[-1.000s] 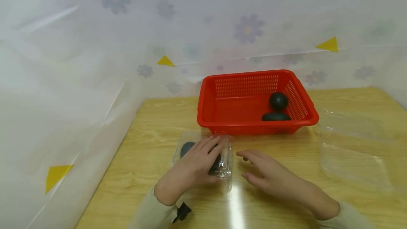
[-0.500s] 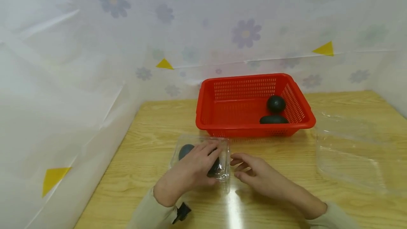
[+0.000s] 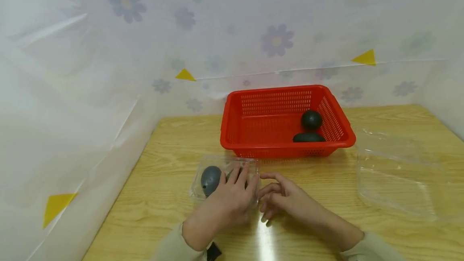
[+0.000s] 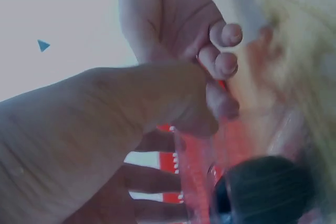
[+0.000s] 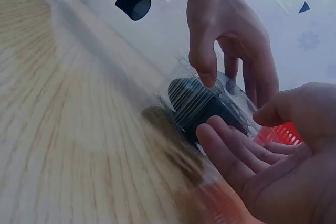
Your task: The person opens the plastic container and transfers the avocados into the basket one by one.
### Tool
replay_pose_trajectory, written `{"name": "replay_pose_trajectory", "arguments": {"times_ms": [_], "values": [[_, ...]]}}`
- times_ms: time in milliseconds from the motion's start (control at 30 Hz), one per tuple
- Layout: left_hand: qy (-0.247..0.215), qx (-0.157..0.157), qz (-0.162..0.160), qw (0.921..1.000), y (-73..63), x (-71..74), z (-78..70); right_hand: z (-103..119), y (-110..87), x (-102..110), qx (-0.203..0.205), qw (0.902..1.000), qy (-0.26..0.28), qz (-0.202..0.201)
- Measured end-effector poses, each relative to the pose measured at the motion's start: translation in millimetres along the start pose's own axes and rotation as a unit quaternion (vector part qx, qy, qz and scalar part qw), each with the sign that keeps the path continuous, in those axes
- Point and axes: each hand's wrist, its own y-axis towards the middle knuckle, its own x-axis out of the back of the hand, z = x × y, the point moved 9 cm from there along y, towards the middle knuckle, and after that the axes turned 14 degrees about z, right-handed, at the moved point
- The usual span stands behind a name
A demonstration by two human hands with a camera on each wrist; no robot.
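A clear plastic clamshell box (image 3: 223,158), lid down, lies on the table in front of the basket. Inside are two dark egg-shaped fruits that look like avocados: the left avocado (image 3: 211,180) shows fully, while the right avocado (image 5: 197,103) is mostly covered by fingers in the head view. My left hand (image 3: 229,202) rests on the right part of the lid with fairly straight, spread fingers. At the box's right edge is my right hand (image 3: 290,200), its fingers loosely bent; in the right wrist view its fingertips (image 5: 214,123) are close beside the box. Whether they touch is unclear.
Behind the box stands a red plastic basket (image 3: 266,145) with a round dark fruit (image 3: 311,120) and an elongated one (image 3: 309,137) at its right end. Another clear plastic box (image 3: 395,180) lies at the right. A floral white sheet (image 3: 217,19) hangs behind the table.
My right hand has moved left to the box's right edge. The left hand's fingers have spread and shifted right, uncovering the left avocado. The head view has shifted slightly.
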Motion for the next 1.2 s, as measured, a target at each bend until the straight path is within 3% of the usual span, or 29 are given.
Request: {"name": "replay_pose_trajectory", "arguments": {"times_ms": [133,233,367,633,767,900,967,1133,1200], "values": [[0.007,0.014,-0.019,0.9997,0.7,-3.6,-8.7,-8.1,1.2,-1.9,-0.002,0.9995,0.03,-0.003],[0.04,0.022,-0.072,0.9964,-1.2,-1.5,-15.3,-14.8,3.9,-4.8,-0.008,0.9988,0.048,-0.004],[0.081,0.027,-0.147,0.9855,-6.9,3.1,-20.3,-19.7,6.6,-9.4,-0.009,0.9978,0.065,0.002],[0.029,-0.005,-0.186,0.982,-23.8,1.2,-12.3,-22.1,8.0,-17.9,-0.008,0.9931,0.115,0.022],[0.047,-0.031,-0.255,0.9652,-37.6,4.4,-13.9,-24.2,7.5,-18.2,-0.011,0.9897,0.142,0.012],[0.062,-0.037,-0.311,0.9477,-46.8,6.3,-13.2,-28.4,8.1,-21.7,-0.02,0.9863,0.163,0.012],[0.061,-0.038,-0.319,0.9449,-47.4,6.6,-11.7,-30.3,8.7,-22.8,-0.025,0.9856,0.167,0.014],[0.072,-0.044,-0.313,0.9461,-45.7,6.8,-11.8,-31.9,8.2,-21.0,-0.027,0.9877,0.154,0.01],[0.085,-0.048,-0.32,0.9425,-46.5,7.3,-14.1,-31.8,7.4,-19.4,-0.025,0.9883,0.15,0.01]]}}
